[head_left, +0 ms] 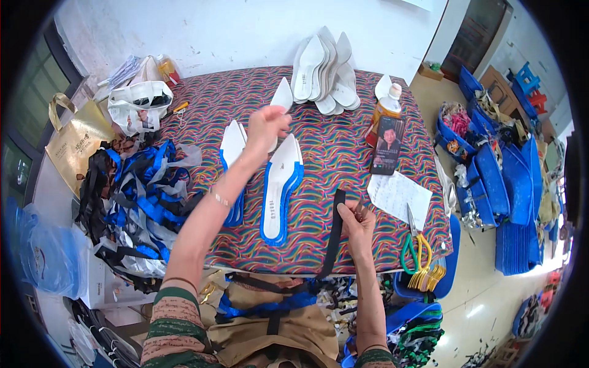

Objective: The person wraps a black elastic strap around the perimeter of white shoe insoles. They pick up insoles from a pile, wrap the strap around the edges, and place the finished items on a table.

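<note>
In the head view, your right hand [356,222] is closed on a narrow black fabric strip [334,236], pinched near its upper end between thumb and fingers, with the rest trailing down toward the table's near edge. Your left hand [268,127] is well apart from it, fingers curled in front of a plain white pointed insole [282,94] that shows above and below them; you may be gripping it, but from here I cannot tell. Just below lies a small stack of white insoles edged in bright blue [279,190], toes pointing away from you, and a second blue-edged stack [232,146] sits partly hidden behind your left forearm. At the back, a fanned pile of plain white insoles [325,70] rests on the wavy, multicoloured tablecloth [215,92]. The step in hand looks like handling a single insole on the left while you keep the strip ready on the right. The next move would call for bringing the two together, lining the strip up with the insole's edge and keeping clear of the green-and-yellow-handled scissors [417,251] just beyond your right hand.
</note>
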A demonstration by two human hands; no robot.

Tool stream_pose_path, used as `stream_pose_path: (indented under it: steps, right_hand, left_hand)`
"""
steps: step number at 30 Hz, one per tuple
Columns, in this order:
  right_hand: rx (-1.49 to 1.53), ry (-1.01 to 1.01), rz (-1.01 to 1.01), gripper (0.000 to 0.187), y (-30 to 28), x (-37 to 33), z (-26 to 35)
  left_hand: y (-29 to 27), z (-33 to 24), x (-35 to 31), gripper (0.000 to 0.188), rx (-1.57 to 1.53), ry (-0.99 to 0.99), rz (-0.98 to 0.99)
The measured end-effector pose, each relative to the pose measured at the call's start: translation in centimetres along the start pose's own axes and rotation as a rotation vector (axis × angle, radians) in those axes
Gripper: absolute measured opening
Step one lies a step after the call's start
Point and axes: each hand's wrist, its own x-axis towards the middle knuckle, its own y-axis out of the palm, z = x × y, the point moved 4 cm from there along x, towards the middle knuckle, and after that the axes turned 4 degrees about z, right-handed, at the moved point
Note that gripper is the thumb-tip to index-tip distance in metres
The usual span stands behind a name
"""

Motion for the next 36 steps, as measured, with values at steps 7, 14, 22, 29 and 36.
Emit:
stream_pose_path:
  steps: [7, 14, 22, 29, 36]
  right_hand:
    - [-0.08, 0.091, -0.048, 0.012, -0.9, 1.6, -3.2]
    - [-0.047, 0.132, -0.052, 0.014, -1.8, 1.9, -3.7]
    - [-0.072, 0.063, -0.028, 0.015, -1.6, 2.0, -4.0]
    - [0.0, 0.098, -0.027, 0.015, -1.3, 2.3, -3.5]
    - [0.202, 0.037, -0.131, 0.013, -3.0, -0.2, -1.9]
  left_hand:
    - [-4.5, 9.2, 12.2, 0.071, 0.811, -0.153, -0.069]
    - [-6.6, 8.8, 13.6, 0.071, 0.551, -0.212, -0.1]
    - [-3.9, 10.6, 12.2, 0.089, 0.665, -0.294, -0.054]
    - [-8.7, 12.9, 15.0, 0.054, 0.424, -0.26, -0.36]
    - [-3.8, -5.6, 4.4, 0.031, 0.121, 0.407, -0.222]
